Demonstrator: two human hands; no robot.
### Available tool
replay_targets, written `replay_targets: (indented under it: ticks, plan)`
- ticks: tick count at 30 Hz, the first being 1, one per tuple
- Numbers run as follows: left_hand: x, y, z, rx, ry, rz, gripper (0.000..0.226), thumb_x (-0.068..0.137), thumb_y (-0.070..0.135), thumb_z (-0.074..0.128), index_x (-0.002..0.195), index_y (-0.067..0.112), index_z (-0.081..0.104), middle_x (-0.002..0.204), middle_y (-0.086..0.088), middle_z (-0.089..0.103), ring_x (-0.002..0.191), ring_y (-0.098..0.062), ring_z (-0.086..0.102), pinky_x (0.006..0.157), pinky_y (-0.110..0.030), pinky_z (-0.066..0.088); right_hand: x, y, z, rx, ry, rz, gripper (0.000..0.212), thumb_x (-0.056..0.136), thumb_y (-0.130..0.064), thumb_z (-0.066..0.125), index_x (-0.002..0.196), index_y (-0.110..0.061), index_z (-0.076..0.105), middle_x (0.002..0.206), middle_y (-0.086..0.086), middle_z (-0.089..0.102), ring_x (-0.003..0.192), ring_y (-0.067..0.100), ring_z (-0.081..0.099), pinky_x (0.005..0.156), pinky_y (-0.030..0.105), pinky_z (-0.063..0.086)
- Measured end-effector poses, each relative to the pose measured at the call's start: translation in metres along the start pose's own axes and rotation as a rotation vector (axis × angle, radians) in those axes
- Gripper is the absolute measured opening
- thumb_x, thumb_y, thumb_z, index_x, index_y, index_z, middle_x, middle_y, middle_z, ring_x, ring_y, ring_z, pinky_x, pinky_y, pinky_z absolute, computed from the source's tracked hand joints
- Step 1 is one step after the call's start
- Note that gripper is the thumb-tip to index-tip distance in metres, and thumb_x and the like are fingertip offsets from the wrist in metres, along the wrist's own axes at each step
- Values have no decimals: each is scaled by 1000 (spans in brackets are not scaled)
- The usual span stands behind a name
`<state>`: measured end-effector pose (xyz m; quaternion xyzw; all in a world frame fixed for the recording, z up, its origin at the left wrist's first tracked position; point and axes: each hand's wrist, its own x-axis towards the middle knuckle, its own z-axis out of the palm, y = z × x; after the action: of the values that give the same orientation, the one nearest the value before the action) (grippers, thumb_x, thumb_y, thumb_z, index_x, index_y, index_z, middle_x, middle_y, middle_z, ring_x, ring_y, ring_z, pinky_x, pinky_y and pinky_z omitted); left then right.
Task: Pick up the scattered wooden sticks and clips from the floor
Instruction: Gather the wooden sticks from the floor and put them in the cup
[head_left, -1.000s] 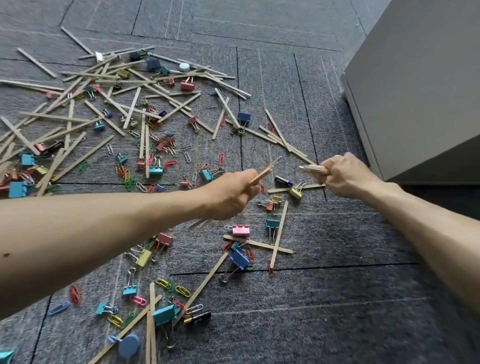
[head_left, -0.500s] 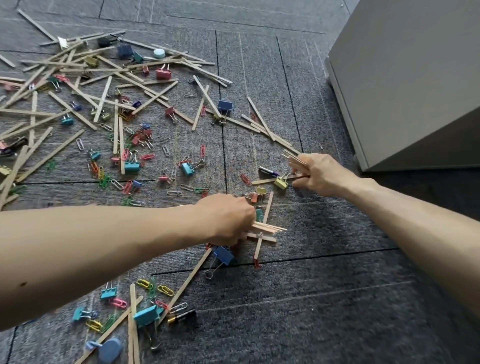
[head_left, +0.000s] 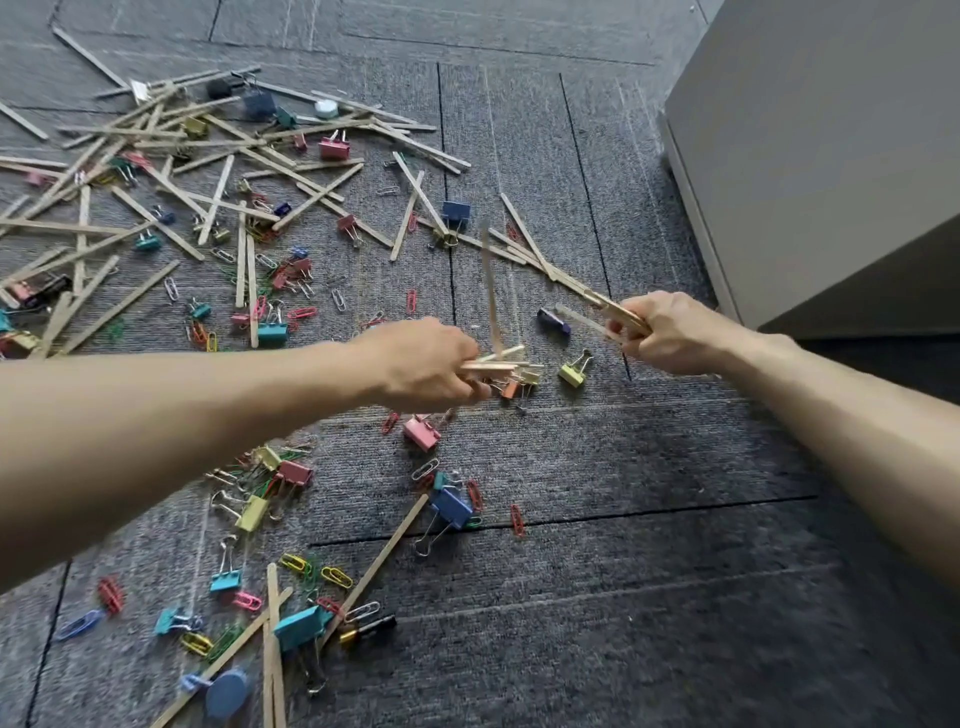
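While my left hand grips wooden sticks well apart from the grey cabinet, my right hand clutches a second bundle near it.

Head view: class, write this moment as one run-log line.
left grip: holds stick bundle | right grip: holds second bundle | floor: loose sticks, clips uncollected

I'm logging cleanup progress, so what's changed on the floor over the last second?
The left hand dipped to the carpet, took up the crossed sticks by the pink clip and lifted them. The right hand picked up the stick beside the yellow clip and grips it with its others. Clips and the far pile stayed put.
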<state>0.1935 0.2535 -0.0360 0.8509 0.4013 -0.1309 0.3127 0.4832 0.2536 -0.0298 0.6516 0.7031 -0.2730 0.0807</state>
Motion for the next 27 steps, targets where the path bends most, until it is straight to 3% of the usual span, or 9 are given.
replay_targets:
  ticks: [5,9,12,16,18,19,23,27]
  plan:
    - [9,-16,-28,182,-128,-100,31,102,40,42,81,21,55,72,1,58,60,-12,52,64,-30,54,-2,12,-14,140,0,85,10,84,-5,54,80,-13,58,80,10,63,64,20,53,56,31,41]
    - [11,-18,-40,-50,-249,-200,37,101,40,44,83,15,62,72,0,57,56,-12,48,52,-23,45,2,17,-16,405,-41,130,13,82,5,55,82,-7,55,75,15,60,59,22,55,52,33,45]
    - [12,-16,-31,-210,-266,-203,35,100,40,46,83,12,60,74,-1,56,57,-12,49,51,-23,46,11,16,-15,459,-27,140,10,83,2,52,90,-6,53,77,15,58,60,21,54,50,32,45]
    - [14,-22,-26,-346,-41,-171,27,100,29,50,79,16,59,73,2,58,46,-3,48,43,-15,43,26,-3,-15,589,60,131,9,90,-3,39,91,-9,46,76,13,53,56,22,53,48,34,46]
    - [13,-35,-34,-388,95,-178,22,99,22,52,79,21,60,88,-2,66,59,-6,61,55,-23,56,37,-12,-18,575,126,124,12,92,-5,38,85,-11,45,73,11,51,54,20,50,46,33,43]
    - [12,-43,-39,-353,158,-189,20,99,24,53,80,23,61,93,-4,68,66,-12,65,61,-29,60,43,-17,-19,534,146,121,13,93,-7,39,84,-12,46,73,9,50,55,19,47,46,32,41]
    - [12,-82,-52,-134,370,-341,22,94,40,58,83,22,53,81,-4,62,60,-13,53,49,-24,44,73,-34,-28,268,218,114,7,92,-16,50,91,-10,53,83,9,56,63,17,50,51,26,39]
    - [14,-113,-55,74,459,-509,48,87,50,65,115,13,54,101,-10,63,84,-22,62,62,-32,51,94,-53,-33,151,203,99,37,84,-40,72,95,-8,56,87,5,59,74,16,57,58,26,41]
